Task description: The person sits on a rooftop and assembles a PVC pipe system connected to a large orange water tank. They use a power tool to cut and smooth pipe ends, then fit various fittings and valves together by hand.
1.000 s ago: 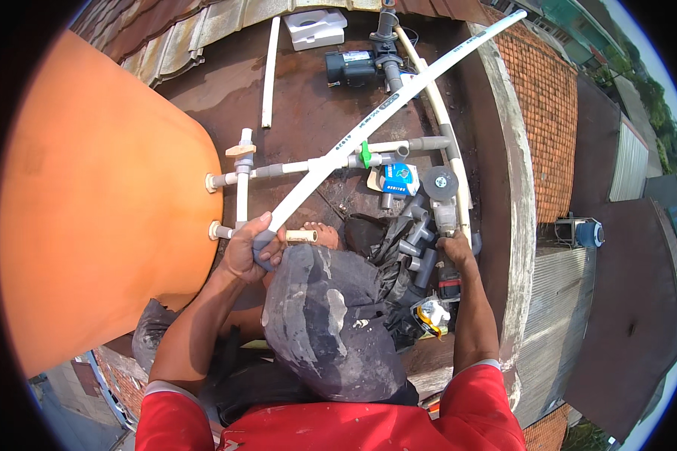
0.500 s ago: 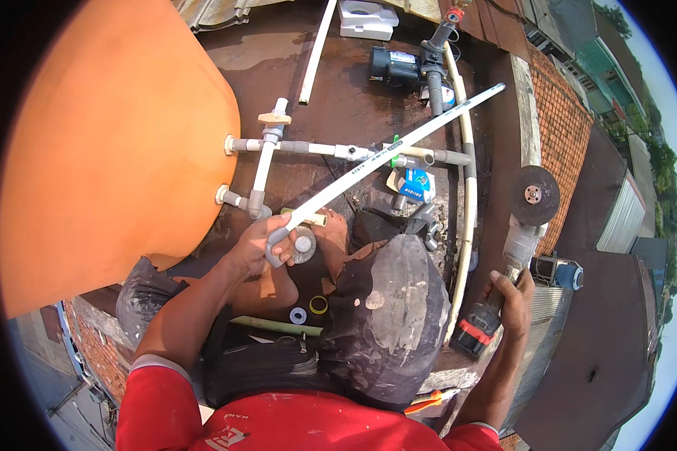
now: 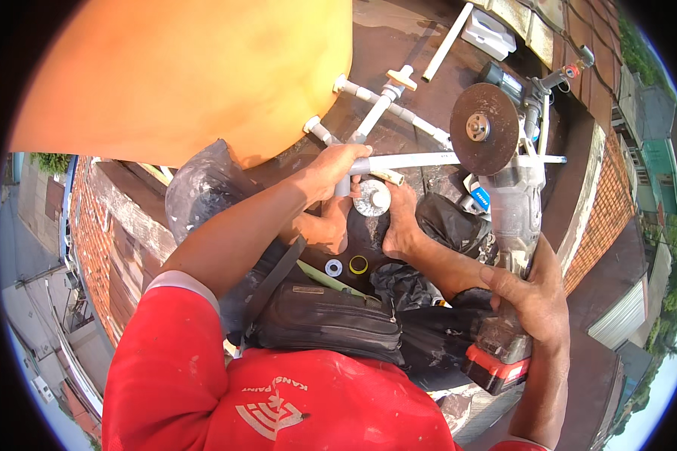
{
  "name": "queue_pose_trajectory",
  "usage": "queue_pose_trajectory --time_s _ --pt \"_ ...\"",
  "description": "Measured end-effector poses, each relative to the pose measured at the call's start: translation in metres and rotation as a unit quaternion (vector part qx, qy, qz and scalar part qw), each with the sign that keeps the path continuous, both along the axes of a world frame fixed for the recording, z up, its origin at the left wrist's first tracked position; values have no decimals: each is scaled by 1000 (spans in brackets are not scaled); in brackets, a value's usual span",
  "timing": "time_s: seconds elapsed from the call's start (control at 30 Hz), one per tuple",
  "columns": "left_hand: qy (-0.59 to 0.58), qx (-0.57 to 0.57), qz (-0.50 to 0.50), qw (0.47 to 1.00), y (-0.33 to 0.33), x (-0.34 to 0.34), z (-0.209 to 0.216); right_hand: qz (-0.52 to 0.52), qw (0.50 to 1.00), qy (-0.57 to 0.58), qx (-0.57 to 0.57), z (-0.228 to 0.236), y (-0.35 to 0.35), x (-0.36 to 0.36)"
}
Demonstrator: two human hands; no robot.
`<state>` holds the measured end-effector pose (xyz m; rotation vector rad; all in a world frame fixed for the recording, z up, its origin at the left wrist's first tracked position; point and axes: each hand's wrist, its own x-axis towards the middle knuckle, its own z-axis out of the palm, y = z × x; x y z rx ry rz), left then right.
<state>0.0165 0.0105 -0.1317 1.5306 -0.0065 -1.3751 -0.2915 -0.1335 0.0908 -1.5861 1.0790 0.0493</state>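
Two hands at work on a flat rooftop, seen from above. White pipe [image 3: 421, 159] held level, long axis running from the left hand out toward the parapet edge of the roof [image 3: 399, 45] on the right, far end passing behind the grinder disc. Left hand [image 3: 337, 167] wrapped around the near end of the pipe, fingers [image 3: 353, 154] clamped together on it, close beside the orange tank [image 3: 180, 75]. Angle grinder [image 3: 513, 225] held upright in the right hand [image 3: 532, 297], fingers closed around the lower body just above the red-and-black battery pack [image 3: 496, 366]; round dark cutting disc [image 3: 484, 128] at the top, facing the camera, standing just in front of the pipe, well to the right of the left hand; whether disc and pipe touch, not discernible. Bare foot [image 3: 400, 225] resting on the roof directly below the pipe, beside a round white fitting [image 3: 371, 198]. Fixed white pipework with tees [image 3: 384, 101] running from the tank wall across the roof beyond the held pipe. Small white ring [image 3: 333, 267] and yellow ring [image 3: 359, 264] lying on the roof near the knees. Black waist bag [image 3: 323, 319] at the lower middle, above the red shirt [image 3: 278, 398].
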Motion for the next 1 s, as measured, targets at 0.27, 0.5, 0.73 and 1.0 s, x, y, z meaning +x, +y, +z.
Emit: queue_pose_trajectory --time_s 0.27,0.5,0.73,1.0 --pt "-74 -65 80 992 1 30 10 117 990 80 26 -73 12 70" --pt "-89 -19 66 994 4 53 18 86 993 59 53 -78 19 95" --pt "-65 -15 83 994 4 54 14 88 993 69 25 -79 27 106" --pt "-76 -32 74 994 3 53 13 76 996 50 1 -94 30 101"
